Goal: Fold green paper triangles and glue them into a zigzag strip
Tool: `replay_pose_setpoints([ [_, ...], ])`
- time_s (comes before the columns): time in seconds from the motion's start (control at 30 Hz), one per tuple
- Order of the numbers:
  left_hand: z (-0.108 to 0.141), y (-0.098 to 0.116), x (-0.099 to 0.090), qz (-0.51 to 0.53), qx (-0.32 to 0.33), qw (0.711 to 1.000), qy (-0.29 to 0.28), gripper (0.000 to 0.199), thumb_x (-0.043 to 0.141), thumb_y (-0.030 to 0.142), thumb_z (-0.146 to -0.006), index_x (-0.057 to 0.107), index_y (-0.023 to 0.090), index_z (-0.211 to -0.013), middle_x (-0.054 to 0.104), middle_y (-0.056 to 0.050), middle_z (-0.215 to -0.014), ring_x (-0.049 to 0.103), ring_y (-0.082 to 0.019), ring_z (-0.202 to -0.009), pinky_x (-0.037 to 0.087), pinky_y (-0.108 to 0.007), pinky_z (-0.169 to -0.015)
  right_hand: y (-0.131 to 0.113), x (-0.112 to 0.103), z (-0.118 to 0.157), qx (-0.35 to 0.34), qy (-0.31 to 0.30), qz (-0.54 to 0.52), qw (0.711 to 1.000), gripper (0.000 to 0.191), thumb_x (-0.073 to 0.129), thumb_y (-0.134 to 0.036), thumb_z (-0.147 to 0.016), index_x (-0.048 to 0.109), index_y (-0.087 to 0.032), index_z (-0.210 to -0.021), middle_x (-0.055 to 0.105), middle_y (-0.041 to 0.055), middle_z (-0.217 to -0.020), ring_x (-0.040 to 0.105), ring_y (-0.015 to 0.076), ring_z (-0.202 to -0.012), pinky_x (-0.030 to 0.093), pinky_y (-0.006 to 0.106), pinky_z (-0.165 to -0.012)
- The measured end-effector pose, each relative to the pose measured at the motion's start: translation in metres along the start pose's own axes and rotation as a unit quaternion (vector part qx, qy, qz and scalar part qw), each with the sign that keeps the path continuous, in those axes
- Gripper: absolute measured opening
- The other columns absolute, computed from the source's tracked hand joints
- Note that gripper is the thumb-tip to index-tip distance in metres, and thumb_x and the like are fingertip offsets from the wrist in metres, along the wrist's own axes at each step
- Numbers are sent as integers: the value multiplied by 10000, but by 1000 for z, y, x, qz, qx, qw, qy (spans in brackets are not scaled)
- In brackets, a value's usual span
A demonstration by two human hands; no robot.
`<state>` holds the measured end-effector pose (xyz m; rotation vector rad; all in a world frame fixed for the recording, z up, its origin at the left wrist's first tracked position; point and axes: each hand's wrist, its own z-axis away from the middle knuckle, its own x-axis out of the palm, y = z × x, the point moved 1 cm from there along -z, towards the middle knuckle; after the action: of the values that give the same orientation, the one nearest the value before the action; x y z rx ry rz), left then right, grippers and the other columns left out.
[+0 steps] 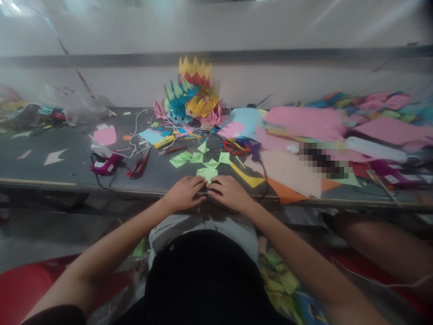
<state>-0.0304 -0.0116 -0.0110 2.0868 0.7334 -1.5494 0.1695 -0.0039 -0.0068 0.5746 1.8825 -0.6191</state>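
At the front edge of the dark table, my left hand point(185, 193) and my right hand point(230, 191) meet at a small folded piece of light green paper point(207, 174). The fingertips of both hands close on its near edge from either side, hiding that part. Just beyond it lie other green paper pieces: a folded one point(181, 159) to the left, a square point(224, 158) to the right and a pointed one point(203, 147) farther back. A yellow paper strip point(249, 178) rests right of my right hand.
A colourful folded-paper model point(194, 97) stands at the back. Red-handled pliers point(139, 163), a yellow cutter point(164, 141), red scissors point(234, 147) and a blue glue gun point(253, 146) lie around. Large pink sheets point(304, 122) cover the right; a cable hangs over the front edge.
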Motion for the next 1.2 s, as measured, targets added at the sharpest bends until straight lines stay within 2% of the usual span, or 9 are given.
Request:
replay_pose_setpoints([
  [0.4,1,-1,3,4,-17,999,30,387,486,389,-846,531,175,-1165,554,-108,-1222,531,-224,-1101,394,-378,-938,0,3,2,24,7,-12,1000,259,470,-352,-880,665,-212,-979,611,83,-1029,535,202,-949,358,354,-802],
  [0.7,-1,8,1,-17,-32,999,19,382,577,393,-787,532,193,-1109,528,-98,-1237,504,-230,-1126,366,-392,-966,-2,-1,-2,30,-11,-26,999,245,470,-346,-882,659,-218,-972,594,72,-1025,525,198,-943,363,351,-807],
  [1.03,2,11,8,-8,-52,998,24,442,551,434,-794,497,180,-1153,507,-107,-1275,459,-237,-1185,316,-410,-1019,-4,-3,-3,23,-16,-17,999,246,457,-342,-889,663,-220,-948,587,70,-1024,521,189,-929,366,339,-800],
  [1.2,3,11,7,5,-60,998,24,410,535,396,-805,500,173,-1147,505,-101,-1283,462,-226,-1186,311,-399,-1030,-3,-2,-6,28,-14,-21,999,240,476,-354,-879,668,-215,-916,586,63,-994,517,183,-900,357,335,-803],
])
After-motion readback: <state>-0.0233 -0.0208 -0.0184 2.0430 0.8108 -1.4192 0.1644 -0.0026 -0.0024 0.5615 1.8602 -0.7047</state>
